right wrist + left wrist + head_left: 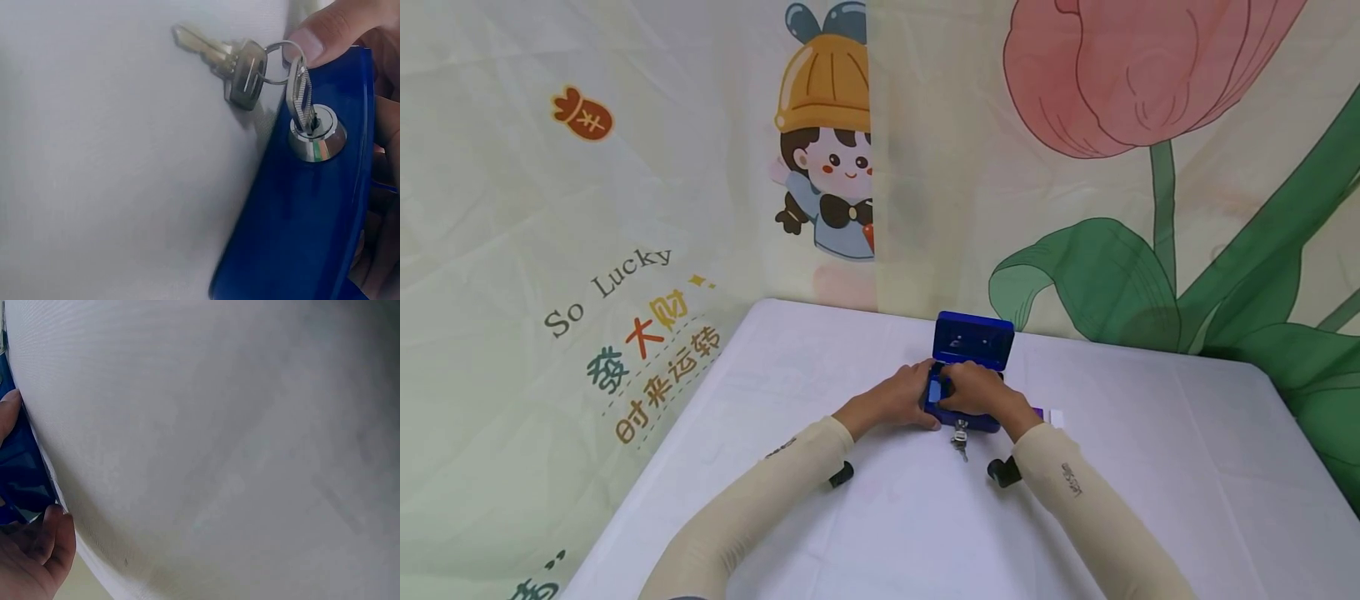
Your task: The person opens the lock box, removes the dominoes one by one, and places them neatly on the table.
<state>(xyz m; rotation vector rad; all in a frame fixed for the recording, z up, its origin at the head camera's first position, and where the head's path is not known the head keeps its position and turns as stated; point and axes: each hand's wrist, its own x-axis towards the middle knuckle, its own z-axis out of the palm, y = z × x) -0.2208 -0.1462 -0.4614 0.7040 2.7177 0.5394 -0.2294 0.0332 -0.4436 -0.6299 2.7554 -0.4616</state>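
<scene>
A blue cash box (973, 340) stands on the table with its lid raised. Two keys (249, 75) share a ring, one of them in the round lock (319, 147) on the box's front. My left hand (904, 396) grips the box's left end, its thumb at the front corner. My right hand (973, 390) reaches over the front wall, fingers bent down inside the box. Its fingertips are hidden there, so whether they pinch anything cannot be told. A light blue patch (935, 392) shows inside, beside the right fingers.
The table (880, 533) has a white cover. A purple and white item (1056, 418) lies right of the box, partly hidden by my right wrist. Behind the table hangs a printed cloth (940, 208). Black wrist-camera parts (1003, 472) jut below the sleeves.
</scene>
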